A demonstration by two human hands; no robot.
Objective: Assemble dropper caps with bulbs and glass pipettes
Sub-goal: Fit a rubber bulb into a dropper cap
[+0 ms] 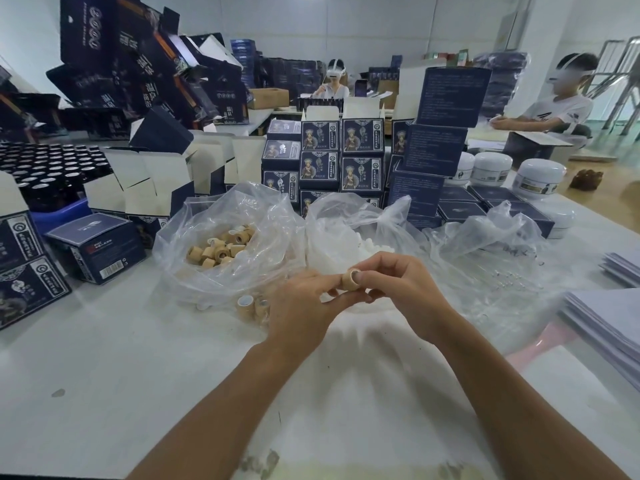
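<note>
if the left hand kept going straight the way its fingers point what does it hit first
Most likely the tan ring-shaped dropper cap pinched between both hands; the left hand already touches it, with the right hand just past it.

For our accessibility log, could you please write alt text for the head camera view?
Two hands, left hand and right hand, hold a tan dropper cap together over a white table. Behind them lie a bag of caps and a bag of white bulbs.

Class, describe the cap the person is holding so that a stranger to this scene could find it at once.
Start at the white table and find the clear bag of tan caps. Right of it, the left hand and right hand meet. The cap is pinched between their fingertips, the only one lifted off the table.
</note>
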